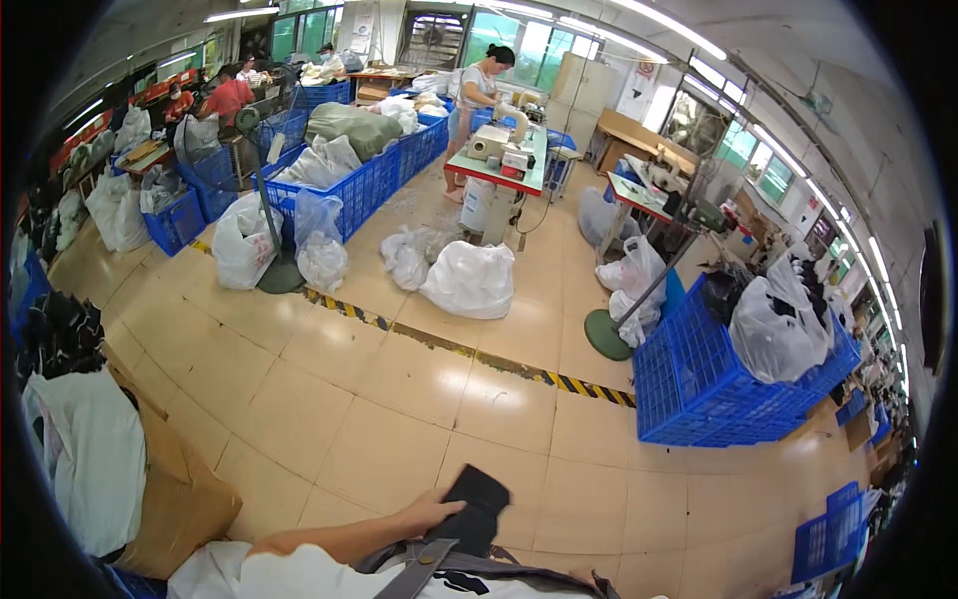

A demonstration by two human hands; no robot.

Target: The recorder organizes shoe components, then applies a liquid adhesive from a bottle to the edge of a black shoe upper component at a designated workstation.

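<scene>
My left hand (pixel 431 511) reaches in from the lower left, its fingers closed on the edge of a flat black folded piece (pixel 477 507) that looks like cloth. The piece is held just in front of my body, above the tiled floor, and hides part of my front. Grey straps (pixel 424 567) and a white top show along the lower edge. My right hand is not in view.
A cardboard box (pixel 180 469) with white cloth stands close on my left. Blue crates (pixel 689 389) with plastic bags stand at right. A green round stand base (pixel 607 334), white sacks (pixel 469 282), a sewing table (pixel 539 165) and a person (pixel 481 85) are farther off.
</scene>
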